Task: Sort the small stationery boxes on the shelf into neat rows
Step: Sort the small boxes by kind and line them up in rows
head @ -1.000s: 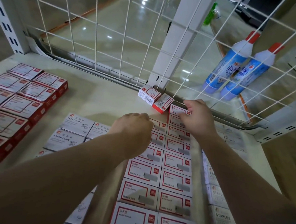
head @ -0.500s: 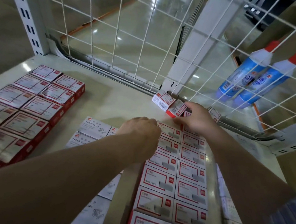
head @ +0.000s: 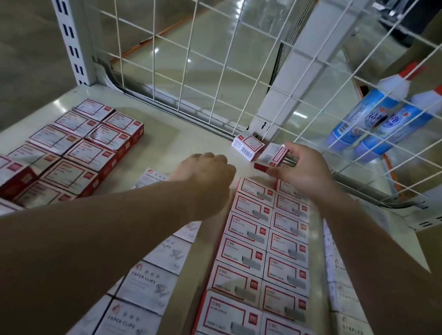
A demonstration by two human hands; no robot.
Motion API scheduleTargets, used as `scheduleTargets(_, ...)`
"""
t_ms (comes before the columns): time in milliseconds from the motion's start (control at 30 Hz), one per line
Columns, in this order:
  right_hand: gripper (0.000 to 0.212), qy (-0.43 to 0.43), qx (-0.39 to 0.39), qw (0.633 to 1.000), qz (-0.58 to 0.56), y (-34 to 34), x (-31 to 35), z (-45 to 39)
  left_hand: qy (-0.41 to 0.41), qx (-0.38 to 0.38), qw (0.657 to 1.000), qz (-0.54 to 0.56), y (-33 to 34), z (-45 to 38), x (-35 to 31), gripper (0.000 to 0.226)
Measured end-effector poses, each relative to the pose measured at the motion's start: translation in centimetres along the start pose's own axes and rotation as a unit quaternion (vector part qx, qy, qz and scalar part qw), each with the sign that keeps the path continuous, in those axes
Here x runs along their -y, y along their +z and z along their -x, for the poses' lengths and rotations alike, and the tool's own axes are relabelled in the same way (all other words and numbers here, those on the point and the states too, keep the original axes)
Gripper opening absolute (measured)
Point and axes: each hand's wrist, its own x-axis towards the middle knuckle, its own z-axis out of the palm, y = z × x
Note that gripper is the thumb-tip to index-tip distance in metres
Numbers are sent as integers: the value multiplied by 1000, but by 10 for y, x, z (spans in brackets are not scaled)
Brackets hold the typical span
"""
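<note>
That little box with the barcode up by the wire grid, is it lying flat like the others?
No, tipped. The barcode box sits skewed with one end raised near the wire grid, its barcode side showing, unlike the flat double row of staple boxes.

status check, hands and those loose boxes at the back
Left hand curled, holding nothing. Right hand grips loose red box. Second stray box askew against wire grid. Path clear.

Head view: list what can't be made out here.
- Left hand: fingers curl away from the camera; a grip cannot be told.
- Paper clip boxes: the left forearm covers part of the rows.
- Staples boxes: the right forearm hides most.
- Staple box rows: small print blurred; nearest boxes cut by the bottom edge.
</note>
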Motion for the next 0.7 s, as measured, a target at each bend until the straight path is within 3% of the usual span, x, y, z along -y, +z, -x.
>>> scheduleTargets(167,45,-7,8,1000,0,-3,2,28,-18,-31,999,1,-6,8,-3,37)
scheduleTargets(233,56,-6,5,1000,-13,-4,2,40,-3,-43,999,12,-8,13,-9,38)
scheduleTargets(367,56,-29,17,999,-19,-8,5,62,35,-48,998,13,-10,22,-18,43)
scheduleTargets(467,66,-24,28,999,-20,-10,5,71,51,-58,997,16,-6,25,-21,44)
scheduleTargets(700,60,-33,40,999,12,-12,12,85,110,-117,987,26,-5,30,-25,33)
